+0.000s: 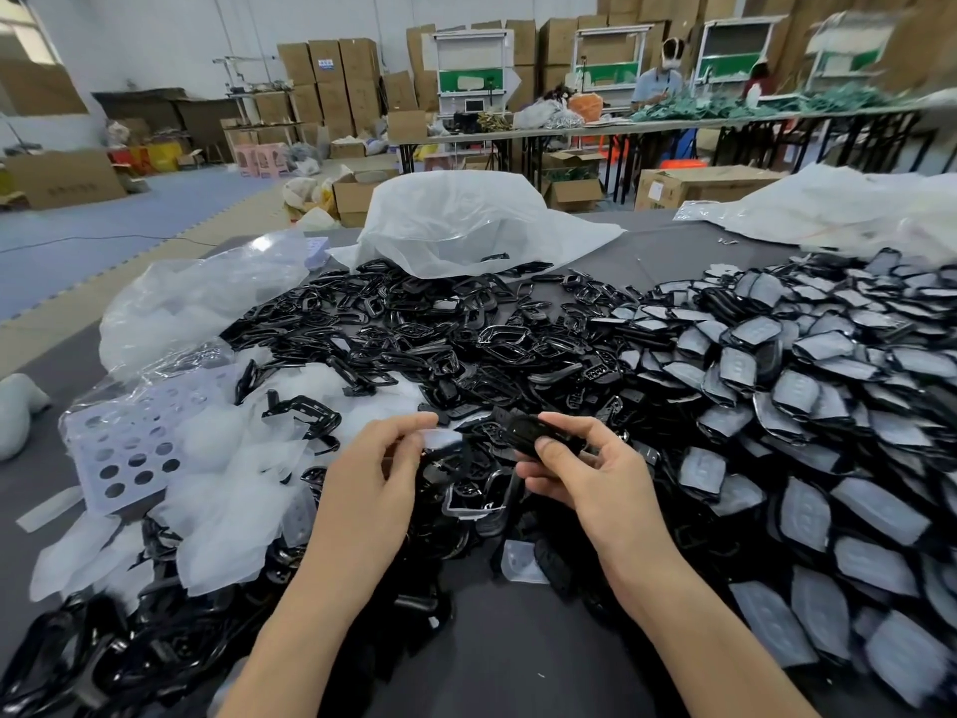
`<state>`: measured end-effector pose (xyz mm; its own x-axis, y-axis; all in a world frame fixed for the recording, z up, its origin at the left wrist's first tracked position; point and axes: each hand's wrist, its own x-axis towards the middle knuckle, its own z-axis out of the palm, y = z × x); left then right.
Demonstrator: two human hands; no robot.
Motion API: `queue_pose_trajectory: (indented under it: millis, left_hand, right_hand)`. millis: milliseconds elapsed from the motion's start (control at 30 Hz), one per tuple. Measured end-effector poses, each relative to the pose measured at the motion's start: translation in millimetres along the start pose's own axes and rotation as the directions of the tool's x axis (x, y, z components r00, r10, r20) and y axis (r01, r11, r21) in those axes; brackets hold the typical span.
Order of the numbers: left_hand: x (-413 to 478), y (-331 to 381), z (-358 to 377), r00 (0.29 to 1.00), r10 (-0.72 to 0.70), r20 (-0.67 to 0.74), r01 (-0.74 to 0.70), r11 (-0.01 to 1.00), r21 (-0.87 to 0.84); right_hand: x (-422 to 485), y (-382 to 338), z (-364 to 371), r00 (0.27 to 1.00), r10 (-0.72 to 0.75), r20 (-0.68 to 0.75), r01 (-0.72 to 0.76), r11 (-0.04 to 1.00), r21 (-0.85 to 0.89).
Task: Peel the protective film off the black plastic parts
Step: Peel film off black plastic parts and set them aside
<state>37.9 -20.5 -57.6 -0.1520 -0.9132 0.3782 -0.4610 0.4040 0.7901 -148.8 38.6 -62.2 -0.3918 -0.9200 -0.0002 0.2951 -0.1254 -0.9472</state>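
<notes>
the right hand [580, 469] pinches a black part [528, 432] held above the worktop [518, 665] — long axis running left-right toward the left hand [378, 458], whose fingertips nip the pale film [440, 438] at the part's near end — so the pull likely goes leftward.

no legible text, carton labels [326, 63] too blurred to read

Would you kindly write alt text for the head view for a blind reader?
A person's right hand holds a black plastic part while the left hand pinches a clear film above a grey table heaped with parts.
</notes>
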Motion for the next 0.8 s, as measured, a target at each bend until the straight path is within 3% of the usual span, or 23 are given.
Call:
queue_pose_trajectory:
  millis: [200,400,533,667,800]
  left_hand:
    - [-4.2,-0.5,0.7,0.996,0.074,-0.049,-0.068,0.991,0.118]
    - [-12.0,18.4,8.1,0.999,0.045,0.018,-0.041,0.986,-0.161]
    - [-16.9,29.1,12.7,0.984,0.101,0.145,-0.081,0.987,-0.138]
    - [-18.1,32.1,16.1,0.989,0.096,0.116,-0.067,0.970,-0.234]
    - [-19.8,34.3,17.6,0.976,0.101,0.194,-0.037,0.951,-0.306]
  right_hand:
    - [-0.4,0.3,1.1,1.000,-0.004,0.018,0.003,1.000,0.021]
    - [0.8,1.1,1.4,1.000,-0.002,0.017,0.002,0.999,0.041]
    - [0.7,0.3,0.2,1.000,-0.020,0.011,0.019,0.998,0.055]
    - [1.6,-0.1,-0.8,0.999,-0.030,-0.034,0.033,0.996,0.088]
    - [-1.2,0.0,2.1,1.000,-0.008,0.004,0.008,0.997,0.073]
